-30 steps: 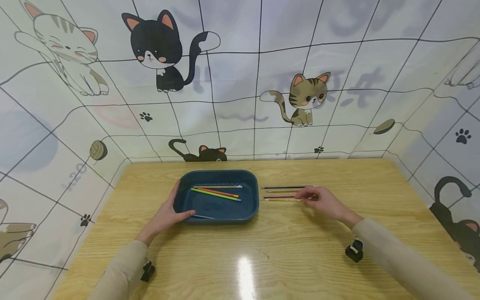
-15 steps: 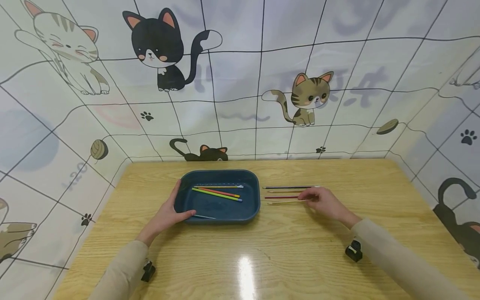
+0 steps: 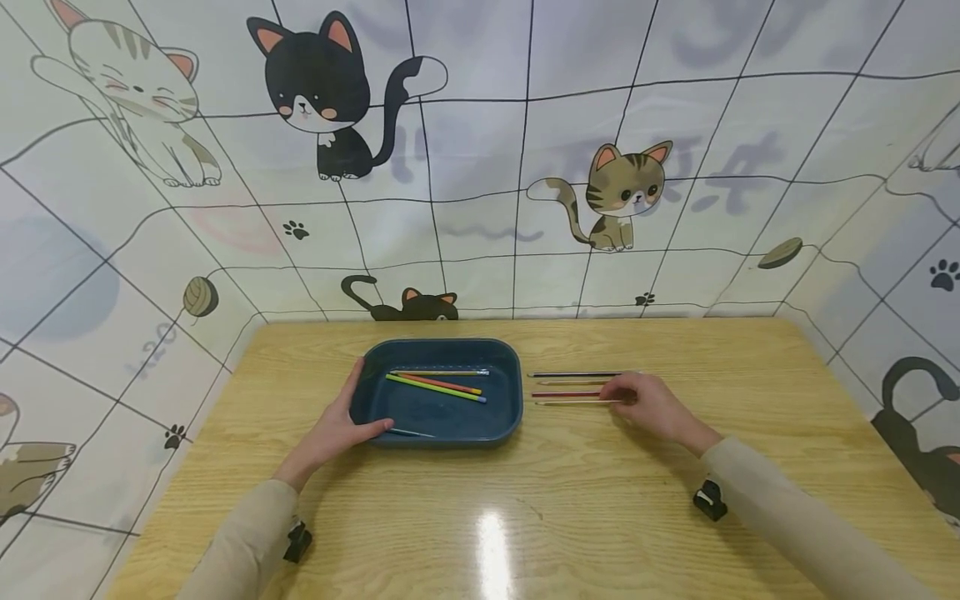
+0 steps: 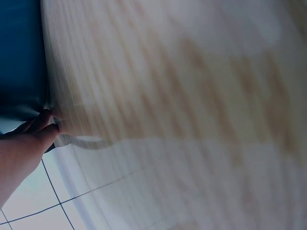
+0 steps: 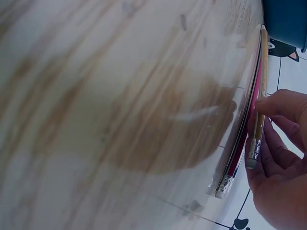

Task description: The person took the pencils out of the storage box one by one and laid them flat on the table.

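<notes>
My left hand (image 3: 341,425) holds the left side of a dark blue tray (image 3: 512,425), its thumb over the near rim and fingers along the outer side. In the tray lie a green pencil (image 3: 435,388), an orange pencil (image 3: 450,384) and a yellowish pencil (image 3: 442,372); a thin pale line shows beside the thumb. To the right of the tray, my right hand (image 3: 648,408) pinches a yellow pencil (image 5: 261,86) between thumb and fingers near its eraser end. Behind it lie a maroon pencil (image 3: 562,394), a light wooden pencil (image 3: 570,383) and a dark pencil (image 3: 573,374).
The wooden table (image 3: 420,517) meets a cloth backdrop (image 3: 480,233) with cat drawings at the back and sides. Black wrist cameras, such as the right one (image 3: 709,500), hang under both sleeves.
My right hand has drawn the yellow pencil slightly toward me, apart from the maroon one. The left hand has stayed on the tray. The view has shifted slightly.
</notes>
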Action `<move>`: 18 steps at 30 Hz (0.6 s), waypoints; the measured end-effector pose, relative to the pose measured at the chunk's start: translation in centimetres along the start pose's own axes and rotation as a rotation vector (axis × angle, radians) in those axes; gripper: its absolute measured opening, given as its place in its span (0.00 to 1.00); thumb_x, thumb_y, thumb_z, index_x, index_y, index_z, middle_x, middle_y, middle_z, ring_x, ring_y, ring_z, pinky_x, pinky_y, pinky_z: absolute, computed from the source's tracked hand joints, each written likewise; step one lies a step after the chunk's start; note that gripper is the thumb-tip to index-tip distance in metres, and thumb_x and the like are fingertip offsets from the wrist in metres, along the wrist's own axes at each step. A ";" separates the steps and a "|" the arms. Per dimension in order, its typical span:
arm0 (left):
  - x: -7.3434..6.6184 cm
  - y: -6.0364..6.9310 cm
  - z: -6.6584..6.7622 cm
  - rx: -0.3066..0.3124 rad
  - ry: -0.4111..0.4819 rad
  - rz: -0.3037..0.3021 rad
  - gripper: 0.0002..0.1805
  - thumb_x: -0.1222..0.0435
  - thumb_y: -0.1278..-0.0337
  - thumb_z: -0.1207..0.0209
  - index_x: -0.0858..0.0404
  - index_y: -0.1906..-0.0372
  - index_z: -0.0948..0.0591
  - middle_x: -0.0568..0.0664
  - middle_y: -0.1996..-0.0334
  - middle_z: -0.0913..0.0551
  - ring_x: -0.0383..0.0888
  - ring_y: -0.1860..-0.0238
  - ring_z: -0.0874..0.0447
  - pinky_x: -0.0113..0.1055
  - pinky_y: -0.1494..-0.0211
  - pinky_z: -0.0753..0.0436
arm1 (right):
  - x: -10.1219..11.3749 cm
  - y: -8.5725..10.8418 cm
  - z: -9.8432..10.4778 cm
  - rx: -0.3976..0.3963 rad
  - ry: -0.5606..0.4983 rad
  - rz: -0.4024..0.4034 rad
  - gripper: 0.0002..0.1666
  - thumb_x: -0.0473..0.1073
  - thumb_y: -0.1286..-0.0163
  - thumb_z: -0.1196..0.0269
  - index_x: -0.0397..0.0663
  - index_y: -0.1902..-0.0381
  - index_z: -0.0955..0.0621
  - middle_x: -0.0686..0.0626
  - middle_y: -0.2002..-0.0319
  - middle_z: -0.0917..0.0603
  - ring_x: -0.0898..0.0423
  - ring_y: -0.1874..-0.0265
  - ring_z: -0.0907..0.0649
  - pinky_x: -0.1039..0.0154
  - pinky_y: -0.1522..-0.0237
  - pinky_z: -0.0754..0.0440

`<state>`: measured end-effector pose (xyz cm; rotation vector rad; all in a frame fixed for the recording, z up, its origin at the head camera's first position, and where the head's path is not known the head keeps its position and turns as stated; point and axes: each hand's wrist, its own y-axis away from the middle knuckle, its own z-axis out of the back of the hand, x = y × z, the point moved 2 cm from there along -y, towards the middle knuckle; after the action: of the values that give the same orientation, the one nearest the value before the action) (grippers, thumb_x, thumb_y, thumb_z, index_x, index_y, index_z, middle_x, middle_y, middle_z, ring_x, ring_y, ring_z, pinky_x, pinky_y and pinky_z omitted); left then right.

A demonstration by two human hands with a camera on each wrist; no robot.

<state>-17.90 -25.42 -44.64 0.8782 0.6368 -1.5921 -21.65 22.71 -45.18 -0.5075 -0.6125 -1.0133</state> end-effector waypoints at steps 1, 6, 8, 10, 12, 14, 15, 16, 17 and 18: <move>0.0 0.0 0.0 -0.001 0.001 0.001 0.61 0.55 0.49 0.30 0.53 0.22 0.63 0.60 0.24 0.60 0.65 0.27 0.59 0.63 0.32 0.50 | -0.1 0.0 0.0 -0.002 0.008 0.002 0.12 0.23 0.44 0.34 0.40 0.63 0.16 0.48 0.63 0.15 0.51 0.62 0.17 0.56 0.58 0.19; 0.0 0.0 0.0 0.001 0.001 0.003 0.61 0.55 0.49 0.30 0.54 0.22 0.63 0.60 0.24 0.61 0.65 0.27 0.60 0.64 0.32 0.51 | -0.3 -0.1 0.2 -0.002 0.048 -0.004 0.11 0.24 0.43 0.34 0.41 0.64 0.15 0.49 0.64 0.16 0.52 0.63 0.18 0.55 0.59 0.20; 0.0 0.0 0.0 0.000 0.007 0.004 0.61 0.56 0.49 0.30 0.54 0.22 0.62 0.60 0.24 0.61 0.65 0.27 0.60 0.63 0.32 0.51 | -0.3 -0.2 0.3 0.004 0.065 -0.004 0.11 0.25 0.43 0.34 0.41 0.65 0.15 0.49 0.64 0.16 0.52 0.63 0.18 0.54 0.59 0.20; 0.0 0.0 0.0 0.001 0.010 0.003 0.61 0.56 0.49 0.30 0.53 0.22 0.62 0.60 0.24 0.60 0.65 0.27 0.60 0.63 0.32 0.52 | -0.3 -0.3 0.3 0.013 0.080 -0.003 0.10 0.25 0.42 0.35 0.41 0.65 0.15 0.49 0.64 0.16 0.52 0.63 0.18 0.54 0.60 0.19; 0.0 0.0 0.0 0.000 0.011 0.001 0.61 0.56 0.50 0.30 0.52 0.22 0.62 0.60 0.24 0.60 0.65 0.27 0.60 0.63 0.32 0.51 | -0.3 -0.4 0.3 0.021 0.088 0.001 0.09 0.25 0.42 0.35 0.41 0.65 0.16 0.49 0.65 0.16 0.51 0.64 0.17 0.54 0.61 0.19; 0.0 0.0 0.0 -0.002 0.012 -0.002 0.61 0.56 0.50 0.30 0.53 0.22 0.62 0.60 0.24 0.60 0.65 0.27 0.60 0.63 0.32 0.51 | -0.3 -0.5 0.3 0.027 0.091 0.003 0.09 0.25 0.42 0.35 0.41 0.65 0.16 0.49 0.65 0.16 0.51 0.64 0.17 0.54 0.61 0.18; 0.0 0.0 0.0 -0.003 0.013 -0.004 0.61 0.57 0.50 0.30 0.53 0.22 0.62 0.60 0.24 0.60 0.64 0.27 0.60 0.63 0.32 0.51 | -0.3 -0.5 0.4 0.029 0.090 0.002 0.09 0.25 0.42 0.36 0.41 0.65 0.16 0.49 0.65 0.16 0.51 0.63 0.17 0.54 0.60 0.18; 0.0 0.0 0.0 -0.003 0.012 -0.006 0.61 0.57 0.49 0.30 0.53 0.22 0.62 0.60 0.24 0.59 0.65 0.27 0.59 0.63 0.32 0.51 | -0.3 -0.5 0.4 0.030 0.089 0.003 0.09 0.25 0.42 0.36 0.41 0.65 0.15 0.49 0.65 0.16 0.50 0.63 0.17 0.54 0.60 0.18; 0.0 0.0 0.0 -0.005 0.013 -0.006 0.60 0.57 0.49 0.30 0.53 0.22 0.61 0.60 0.24 0.59 0.65 0.27 0.59 0.63 0.32 0.51 | -0.3 -0.5 0.4 0.032 0.091 0.003 0.10 0.25 0.42 0.35 0.41 0.65 0.15 0.49 0.65 0.16 0.50 0.64 0.17 0.54 0.60 0.18; 0.1 0.0 0.0 -0.005 0.015 -0.008 0.60 0.57 0.49 0.30 0.54 0.22 0.61 0.60 0.24 0.59 0.65 0.27 0.59 0.63 0.32 0.51 | -0.3 -0.5 0.3 0.031 0.095 0.005 0.10 0.25 0.42 0.35 0.41 0.65 0.15 0.49 0.65 0.16 0.51 0.64 0.17 0.54 0.60 0.18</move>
<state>-17.92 -25.41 -44.71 0.8857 0.6548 -1.5920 -22.28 22.89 -45.07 -0.4310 -0.5418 -1.0162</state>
